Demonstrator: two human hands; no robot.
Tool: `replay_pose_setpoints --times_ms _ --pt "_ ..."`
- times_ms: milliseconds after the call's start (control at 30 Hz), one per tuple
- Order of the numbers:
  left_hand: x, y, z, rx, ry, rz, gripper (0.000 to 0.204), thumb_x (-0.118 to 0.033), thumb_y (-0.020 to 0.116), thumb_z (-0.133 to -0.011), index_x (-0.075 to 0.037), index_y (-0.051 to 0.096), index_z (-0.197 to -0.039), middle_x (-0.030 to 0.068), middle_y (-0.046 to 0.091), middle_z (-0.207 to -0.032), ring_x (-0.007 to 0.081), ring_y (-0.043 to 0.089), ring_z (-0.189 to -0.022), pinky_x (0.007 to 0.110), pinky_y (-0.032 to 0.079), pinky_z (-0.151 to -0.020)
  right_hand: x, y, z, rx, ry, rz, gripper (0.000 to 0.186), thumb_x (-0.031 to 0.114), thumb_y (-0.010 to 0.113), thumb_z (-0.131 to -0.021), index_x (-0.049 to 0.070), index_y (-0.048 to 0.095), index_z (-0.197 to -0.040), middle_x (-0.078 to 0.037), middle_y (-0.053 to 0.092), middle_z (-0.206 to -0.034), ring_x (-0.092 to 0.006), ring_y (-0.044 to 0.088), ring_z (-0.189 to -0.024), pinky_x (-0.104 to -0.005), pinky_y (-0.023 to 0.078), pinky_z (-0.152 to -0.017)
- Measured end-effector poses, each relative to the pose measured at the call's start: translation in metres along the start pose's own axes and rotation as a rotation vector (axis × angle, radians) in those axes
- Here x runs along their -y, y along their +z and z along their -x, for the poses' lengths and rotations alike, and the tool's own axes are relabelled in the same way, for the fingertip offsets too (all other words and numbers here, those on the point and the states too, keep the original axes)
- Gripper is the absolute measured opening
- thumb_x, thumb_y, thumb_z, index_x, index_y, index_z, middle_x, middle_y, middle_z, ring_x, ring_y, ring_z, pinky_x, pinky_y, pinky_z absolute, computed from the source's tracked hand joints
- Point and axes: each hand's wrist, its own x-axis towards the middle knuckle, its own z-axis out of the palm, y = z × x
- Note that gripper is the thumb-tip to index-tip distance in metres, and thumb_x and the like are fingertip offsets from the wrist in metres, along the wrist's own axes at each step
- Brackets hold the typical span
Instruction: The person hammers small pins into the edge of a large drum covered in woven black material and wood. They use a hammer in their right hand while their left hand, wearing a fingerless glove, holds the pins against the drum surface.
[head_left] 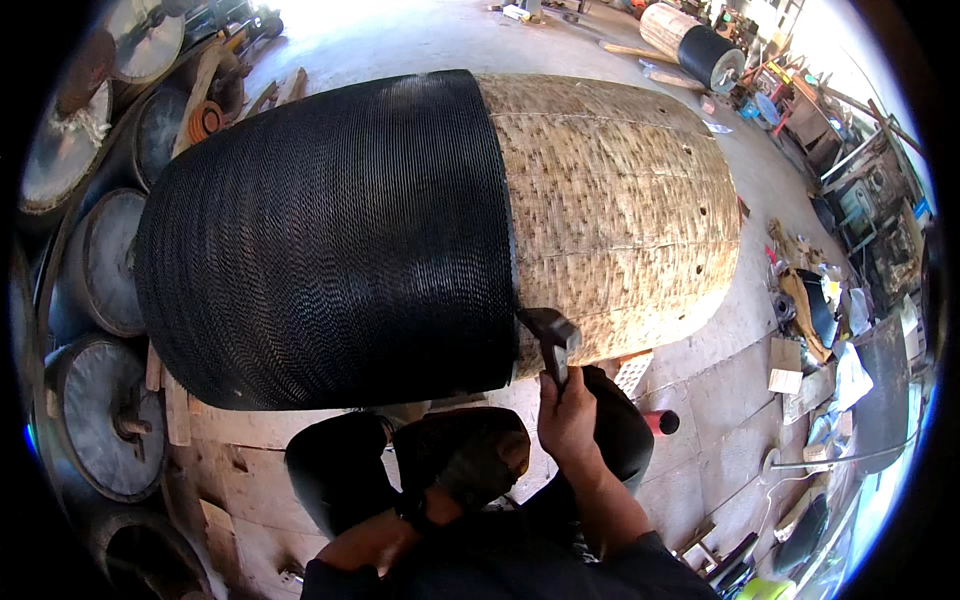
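Note:
A large roller lies across the middle in front of me. Its left part is wrapped in a black ridged covering [340, 240]; its right part is a bare tan surface [615, 200] with many small dark marks and a few holes. My right hand [568, 415] is closed round the handle of a hammer [552, 335]. The hammer's dark head is at the covering's lower right edge, beside the bare surface. My left hand [480, 475], in a dark glove, is low over my lap, by a dark brown object. Its fingers are too dark to make out.
Several drums with grey round ends [110, 415] are stacked along the left. Another part-covered roller [690, 45] lies at the far right. Boards, bags and scraps clutter the right side. A red cylinder [662, 422] is on the floor beside my right knee.

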Motion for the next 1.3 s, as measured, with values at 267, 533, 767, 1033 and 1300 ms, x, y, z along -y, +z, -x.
replay_pose_setpoints --times_ms 267,533,767,1033,1300 --pt "0.021 -0.094 -0.063 -0.563 0.225 -0.231 0.03 -0.003 0.066 -0.079 -0.003 0.058 -0.108 0.0157 0.062 -0.105 0.0291 0.063 -0.083 0.041 0.051 -0.068 -0.005 -0.034 0.017 -0.029 -0.203 0.226 0.011 0.01 0.056 -0.094 0.001 0.058 -0.099 -0.02 0.065 -0.078 -0.039 0.067 -0.074 -0.0453 0.052 -0.064" --pt "0.061 -0.156 -0.112 -0.874 0.236 -0.805 0.042 0.004 0.066 -0.076 -0.006 0.062 -0.116 0.0128 0.06 -0.108 0.0295 0.061 -0.089 0.044 0.05 -0.076 0.003 -0.024 0.024 -0.196 -0.316 -0.136 0.013 0.008 0.05 -0.096 -0.004 0.056 -0.093 -0.008 0.057 -0.069 -0.0171 0.053 -0.057 -0.0318 0.043 -0.052" --pt "0.062 -0.152 -0.108 -0.831 0.231 -0.778 0.048 0.006 0.067 -0.074 -0.009 0.063 -0.119 0.0104 0.06 -0.108 0.0288 0.061 -0.09 0.045 0.05 -0.077 -0.001 -0.004 0.005 -0.056 -0.097 0.077 0.012 0.009 0.063 -0.092 0.0 0.055 -0.094 -0.021 0.057 -0.069 -0.0365 0.06 -0.06 -0.0444 0.046 -0.055" --pt "0.059 -0.155 -0.115 -0.852 0.181 -0.766 0.042 0.004 0.067 -0.075 -0.008 0.062 -0.115 0.0108 0.059 -0.108 0.0297 0.06 -0.092 0.046 0.051 -0.079 -0.004 -0.007 0.0 -0.157 -0.291 0.029 0.009 0.005 0.056 -0.093 -0.001 0.049 -0.095 -0.015 0.055 -0.067 -0.0244 0.053 -0.055 -0.0422 0.045 -0.052" --pt "0.06 -0.154 -0.119 -0.881 0.095 -0.867 0.039 -0.002 0.067 -0.076 -0.008 0.062 -0.114 0.011 0.057 -0.111 0.0302 0.059 -0.098 0.049 0.05 -0.086 -0.008 -0.013 0.02 -0.18 -0.295 -0.056 0.008 0.001 0.053 -0.093 -0.003 0.059 -0.095 -0.021 0.063 -0.075 -0.0331 0.065 -0.066 -0.0389 0.049 -0.057"
